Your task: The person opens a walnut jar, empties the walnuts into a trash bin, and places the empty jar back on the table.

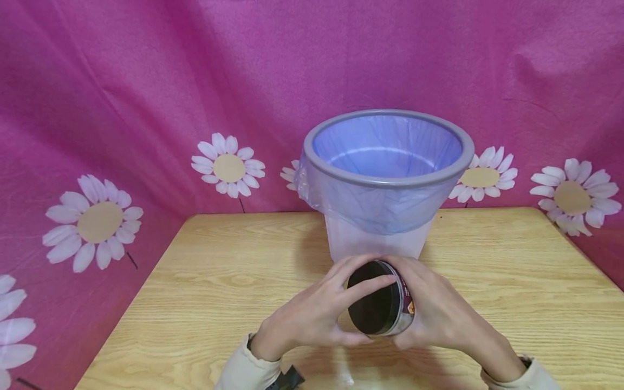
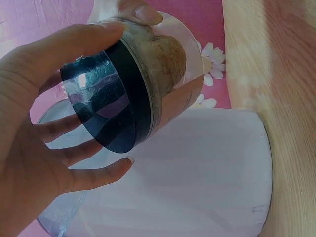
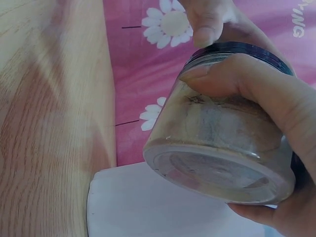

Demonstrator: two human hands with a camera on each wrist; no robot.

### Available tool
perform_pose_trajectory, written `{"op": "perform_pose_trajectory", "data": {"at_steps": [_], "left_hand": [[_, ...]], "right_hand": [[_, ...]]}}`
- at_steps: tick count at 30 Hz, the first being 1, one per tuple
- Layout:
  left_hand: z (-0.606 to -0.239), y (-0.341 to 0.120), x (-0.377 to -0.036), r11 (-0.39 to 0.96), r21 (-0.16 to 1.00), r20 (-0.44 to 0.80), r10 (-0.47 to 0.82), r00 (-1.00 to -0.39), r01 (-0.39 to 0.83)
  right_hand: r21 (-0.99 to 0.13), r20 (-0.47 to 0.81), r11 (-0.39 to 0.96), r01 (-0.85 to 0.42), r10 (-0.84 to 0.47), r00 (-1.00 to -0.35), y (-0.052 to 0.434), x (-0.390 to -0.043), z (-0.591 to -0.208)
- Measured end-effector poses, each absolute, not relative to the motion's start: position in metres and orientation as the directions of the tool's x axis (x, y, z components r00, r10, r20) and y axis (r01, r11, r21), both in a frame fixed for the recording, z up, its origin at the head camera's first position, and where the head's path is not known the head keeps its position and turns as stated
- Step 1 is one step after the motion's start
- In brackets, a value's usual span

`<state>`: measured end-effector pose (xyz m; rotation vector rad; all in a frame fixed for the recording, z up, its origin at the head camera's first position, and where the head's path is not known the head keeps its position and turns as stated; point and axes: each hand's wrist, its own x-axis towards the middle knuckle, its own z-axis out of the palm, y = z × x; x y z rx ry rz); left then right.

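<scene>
- The jar (image 1: pixel 382 298) carries a label round its clear wall, but the print on it is too small and blurred to read in any view; only an orange patch shows at its edge in the head view
- In the right wrist view, a few pale letters show at the top right corner of the picture, cut off and not legible as a word
- The jar is a short clear tub with a black lid (image 2: pixel 106 101), held on its side above the wooden table (image 1: pixel 205 281), just in front of the bin (image 1: pixel 385 179); the lid faces the person's left
- Inside the jar lies a pale brownish, powdery or crumbly fill (what it is cannot be told), pressed against the wall and seen best from the wrist cameras (image 3: pixel 217 123)
- The left hand (image 1: pixel 312 314) grasps the lid, fingers spread and curled round its rim, thumb on the near side
- The right hand (image 1: pixel 439 314) grasps the jar's body, its fingers wrapped over the clear wall and its palm behind the base (image 3: pixel 212 170)
- The bin is a pale translucent bucket with a grey rim, lined with a bluish plastic bag (image 1: pixel 380 211) that folds over the rim and hangs down the outside; the part of its inside that shows holds only the bag
- Behind the table hangs a pink cloth (image 1: pixel 146 81) printed with white daisies
- Beige sleeves (image 1: pixel 244 374) cover both wrists
</scene>
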<state>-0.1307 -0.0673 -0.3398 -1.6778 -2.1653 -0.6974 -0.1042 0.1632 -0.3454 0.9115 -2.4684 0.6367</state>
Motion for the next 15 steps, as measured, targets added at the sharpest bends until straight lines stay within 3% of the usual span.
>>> {"op": "perform_pose_trajectory", "data": {"at_steps": [15], "left_hand": [[-0.3412, -0.0659, -0.1314, 0.198, 0.176, 0.528, 0.808, -0.262, 0.964]], "right_hand": [[-0.267, 0.537, 0.674, -0.689, -0.49, -0.687, 0.1633, -0.104, -0.3454]]}}
